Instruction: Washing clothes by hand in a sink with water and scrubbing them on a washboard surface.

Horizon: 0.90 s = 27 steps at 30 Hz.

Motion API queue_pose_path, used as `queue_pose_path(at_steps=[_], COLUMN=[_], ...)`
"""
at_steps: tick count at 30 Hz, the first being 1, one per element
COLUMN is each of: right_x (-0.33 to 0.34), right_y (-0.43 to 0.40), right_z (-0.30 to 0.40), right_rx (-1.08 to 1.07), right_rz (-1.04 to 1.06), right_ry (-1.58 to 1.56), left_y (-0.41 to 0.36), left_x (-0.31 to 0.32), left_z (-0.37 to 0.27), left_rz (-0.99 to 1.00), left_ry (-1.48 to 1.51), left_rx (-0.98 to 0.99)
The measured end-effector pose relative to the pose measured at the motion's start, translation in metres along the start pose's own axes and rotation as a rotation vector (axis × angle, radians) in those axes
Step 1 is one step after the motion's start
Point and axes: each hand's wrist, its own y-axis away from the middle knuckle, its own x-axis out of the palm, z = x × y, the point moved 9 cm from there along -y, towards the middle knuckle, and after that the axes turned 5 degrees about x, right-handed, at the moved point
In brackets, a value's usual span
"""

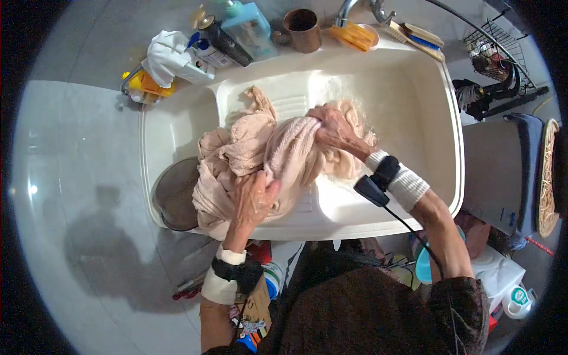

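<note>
A bunched, wet beige-pink plush cloth (288, 155), perhaps a towel or blanket, lies across the ribbed washboard part of a white laundry sink (412, 102). My right hand (335, 126) grips a fold of it at the right, where its far end sits in splashing water. Lower down and to the left, my left hand (255, 197) lies wet on the near part of the cloth, thumb apart from the fingers. Whether those fingers grip the fabric is unclear. A brown-grey basin-like object (176, 195) stands in the sink's left compartment, partly covered by the cloth.
Along the back rim stand a pump bottle (250, 31), a dark bottle (226, 42), a brown mug (302, 31), an orange sponge-like item (355, 36) and brushes (419, 39). A faucet (348, 11) overhangs the rim. A wire basket (492, 53) hangs at right.
</note>
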Motion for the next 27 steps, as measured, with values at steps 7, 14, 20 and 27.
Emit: queue_pose_path(at_steps=[7,14,20,27], right_x=[0.021,0.035,0.059,0.084], right_y=[0.015,0.089,0.084,0.019], right_z=[-0.050,0.110,0.073,-0.005], right_rx=[0.385,-0.017,0.055,0.053], right_rz=[0.066,0.028,-0.169,0.024], right_ry=[-0.123,0.121,0.290,0.391], left_y=[-0.020,0.006,-0.010,-0.035], left_x=[0.049,0.061,0.060,0.077], left_z=[-0.039,0.004,-0.020,-0.028], left_rz=[-0.151,-0.411,-0.316,-0.064], left_ry=[-0.363,0.212,-0.011,-0.229], left_rx=[0.134,0.148,0.148,0.109])
